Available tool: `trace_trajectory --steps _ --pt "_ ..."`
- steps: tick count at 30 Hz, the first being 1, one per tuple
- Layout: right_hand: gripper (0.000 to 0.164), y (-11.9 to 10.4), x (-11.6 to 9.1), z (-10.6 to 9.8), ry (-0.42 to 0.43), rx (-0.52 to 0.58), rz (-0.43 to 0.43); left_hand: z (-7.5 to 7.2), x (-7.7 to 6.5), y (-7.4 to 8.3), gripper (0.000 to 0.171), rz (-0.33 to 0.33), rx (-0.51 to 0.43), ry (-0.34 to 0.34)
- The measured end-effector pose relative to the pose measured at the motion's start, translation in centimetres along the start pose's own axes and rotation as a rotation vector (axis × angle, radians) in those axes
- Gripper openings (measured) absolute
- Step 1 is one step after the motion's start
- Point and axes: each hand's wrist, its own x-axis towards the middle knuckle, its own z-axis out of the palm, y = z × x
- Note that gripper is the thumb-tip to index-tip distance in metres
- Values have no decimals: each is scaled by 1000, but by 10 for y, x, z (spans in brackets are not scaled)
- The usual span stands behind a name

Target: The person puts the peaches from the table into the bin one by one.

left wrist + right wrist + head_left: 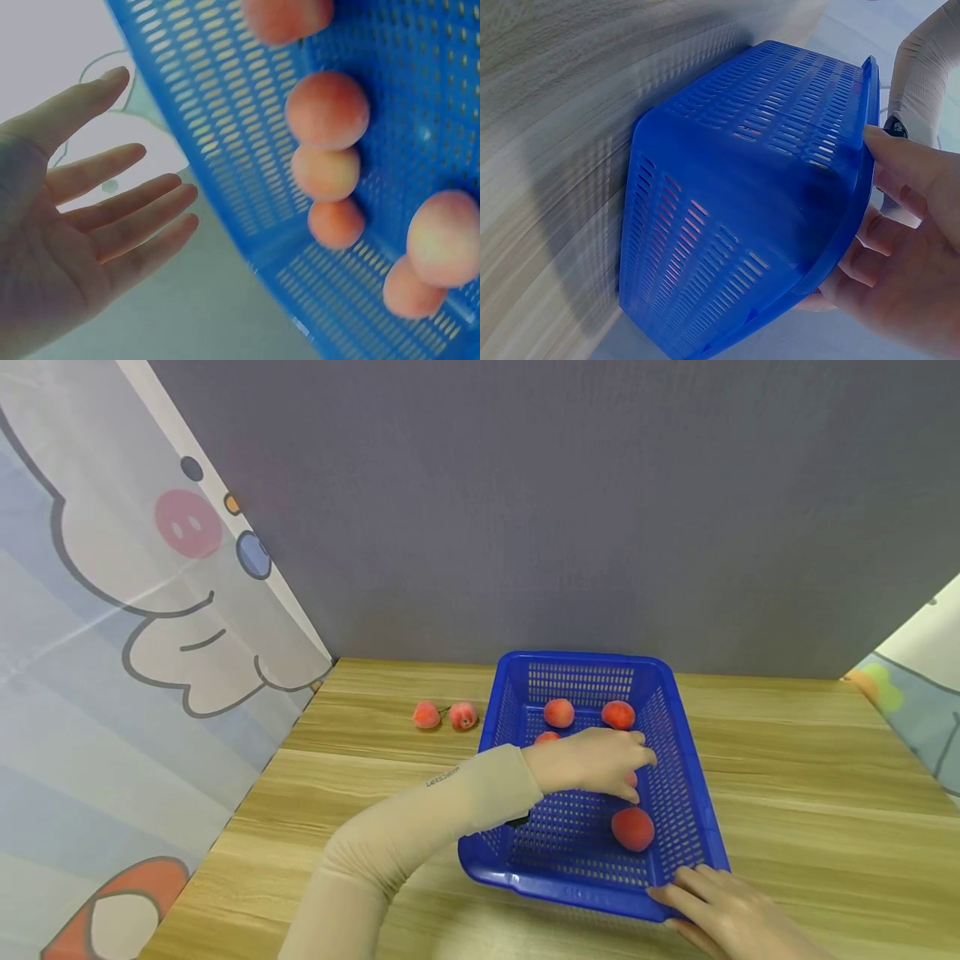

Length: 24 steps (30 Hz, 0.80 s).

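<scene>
A blue plastic basket point(585, 893) with slotted walls holds several peaches, one of them a red peach point(633, 829) at its near right side. My left hand point(600, 764) reaches over the basket from the left, above the peaches. In the left wrist view that hand point(82, 217) has its fingers extended and apart, with nothing in them. At the near right corner my right hand point(723, 906) grips the basket's rim. The right wrist view shows the thumb of this hand point(907, 232) outside the rim and its fingers over the inner side. My left forearm hides part of the basket.
Two peaches lie on the wooden table left of the basket: a peach point(427, 715) and a second peach point(463, 717) beside it. A grey wall point(562, 510) rises behind the table. A cartoon-printed cloth point(97, 693) hangs at the left.
</scene>
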Motion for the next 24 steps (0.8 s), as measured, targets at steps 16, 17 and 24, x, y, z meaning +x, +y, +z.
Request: trace_trajectory --steps 16,17,24 --pt "30 -1 0 -2 -17 22 21 -29 -40 -40 50 -92 -76 125" --pt "30 -2 0 -2 -22 22 28 -30 -42 -43 51 -108 -77 129" --pt "28 -2 0 -2 -37 24 34 -34 -61 -64 48 -184 -161 197"
